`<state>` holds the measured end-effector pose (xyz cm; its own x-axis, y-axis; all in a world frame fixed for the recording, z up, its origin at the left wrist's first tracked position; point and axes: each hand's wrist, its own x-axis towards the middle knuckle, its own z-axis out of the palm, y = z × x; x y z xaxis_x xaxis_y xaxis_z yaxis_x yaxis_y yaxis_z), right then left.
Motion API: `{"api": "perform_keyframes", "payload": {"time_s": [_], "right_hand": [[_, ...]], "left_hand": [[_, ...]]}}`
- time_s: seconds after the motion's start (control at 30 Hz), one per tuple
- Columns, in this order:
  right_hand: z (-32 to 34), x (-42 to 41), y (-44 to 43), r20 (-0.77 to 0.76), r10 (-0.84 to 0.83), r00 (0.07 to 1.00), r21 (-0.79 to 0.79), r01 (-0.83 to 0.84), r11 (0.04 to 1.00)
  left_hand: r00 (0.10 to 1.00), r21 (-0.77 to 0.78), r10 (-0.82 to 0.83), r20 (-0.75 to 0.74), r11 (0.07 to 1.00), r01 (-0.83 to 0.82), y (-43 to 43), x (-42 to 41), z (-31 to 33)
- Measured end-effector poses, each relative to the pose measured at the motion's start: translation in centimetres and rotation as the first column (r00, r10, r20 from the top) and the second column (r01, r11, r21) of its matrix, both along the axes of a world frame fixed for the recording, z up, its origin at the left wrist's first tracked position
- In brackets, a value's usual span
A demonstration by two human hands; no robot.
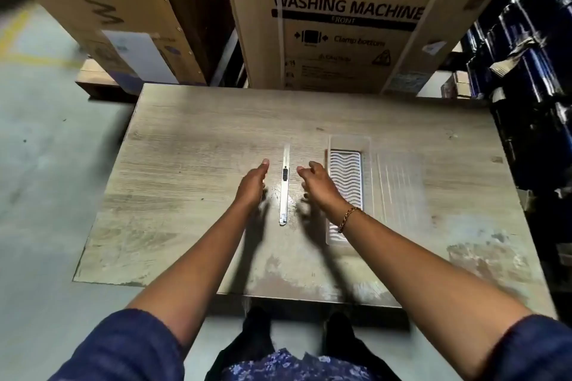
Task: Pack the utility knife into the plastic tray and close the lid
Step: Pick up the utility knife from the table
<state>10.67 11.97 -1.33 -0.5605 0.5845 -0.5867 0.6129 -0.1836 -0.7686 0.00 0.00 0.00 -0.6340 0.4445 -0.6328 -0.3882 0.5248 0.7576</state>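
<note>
A slim silver utility knife (284, 185) with a black slider lies lengthwise on the worn wooden table (192, 164), its blade end pointing away from me. My left hand (252, 184) hovers just left of it, fingers apart, holding nothing. On the knife's right side is my right hand (315, 184), with fingers curled loosely and empty. Right of that hand sits the clear plastic tray (346, 176) with a wavy ribbed insert. Its transparent lid (396, 192) lies flat and open on the tray's right side. My right wrist covers the tray's near part.
A large LG washing machine carton (346, 18) stands against the table's far edge, with another carton (102, 9) at the far left. Dark wrapped stacks (532, 71) rise along the right side. Grey floor (46, 179) lies to the left.
</note>
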Motion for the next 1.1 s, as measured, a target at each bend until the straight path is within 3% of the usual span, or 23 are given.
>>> {"api": "perform_keyframes", "payload": {"time_s": [0.17,0.43,0.77,1.1], "right_hand": [[-1.0,-0.6,-1.9,0.022,-0.005,1.000,-0.140,0.008,0.990],[-3.0,-0.4,-1.8,0.083,-0.154,0.985,-0.354,0.174,0.919],[-3.9,-0.6,-1.8,0.074,-0.141,0.987,-0.399,0.159,0.903],[-4.5,-0.6,-1.4,0.082,-0.146,0.986,-0.422,0.167,0.891]], "left_hand": [[0.981,0.011,0.101,0.166,0.994,-0.104,0.4,0.9,-0.6],[0.970,-0.027,0.091,0.227,0.996,-0.087,0.9,1.5,-3.5],[0.982,-0.045,0.003,0.191,0.999,0.006,1.4,1.3,-4.8],[0.982,-0.088,0.049,0.184,0.996,-0.033,1.7,1.3,-5.5]]}}
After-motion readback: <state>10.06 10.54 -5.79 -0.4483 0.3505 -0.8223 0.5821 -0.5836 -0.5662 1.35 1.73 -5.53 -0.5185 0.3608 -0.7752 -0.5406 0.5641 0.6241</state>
